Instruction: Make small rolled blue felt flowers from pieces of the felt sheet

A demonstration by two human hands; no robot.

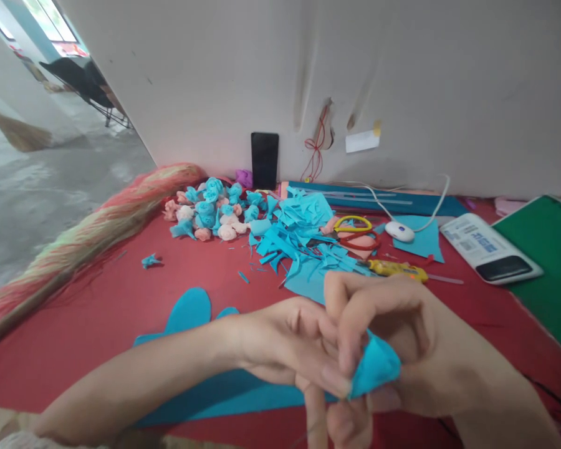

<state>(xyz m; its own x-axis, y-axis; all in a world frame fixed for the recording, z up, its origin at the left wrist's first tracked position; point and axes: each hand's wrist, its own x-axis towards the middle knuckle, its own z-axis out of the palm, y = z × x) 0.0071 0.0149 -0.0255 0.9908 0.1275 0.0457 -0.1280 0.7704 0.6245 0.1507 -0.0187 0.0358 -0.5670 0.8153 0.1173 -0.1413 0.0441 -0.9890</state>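
Observation:
Between both hands is a small folded piece of blue felt [378, 366], pinched into a cone-like petal shape. My left hand [292, 349] comes from the lower left and grips the felt with thumb and fingers. From the right, my right hand [397, 318] closes its fingers and thumb on the same piece. The fingers overlap, so part of the felt is hidden. Under my left forearm lie a larger blue felt sheet [224, 399] and a rounded blue cut-out [191, 308] on the red table cover [98, 343].
Blue and pink fabric roses [208, 212] are heaped behind, beside blue scraps [303, 231]. Yellow-and-red-handled scissors [354, 224], a yellow glue gun [397, 270], a white corded device [399, 231] and a white package [490, 249] lie rightward. A phone [264, 160] leans on the wall.

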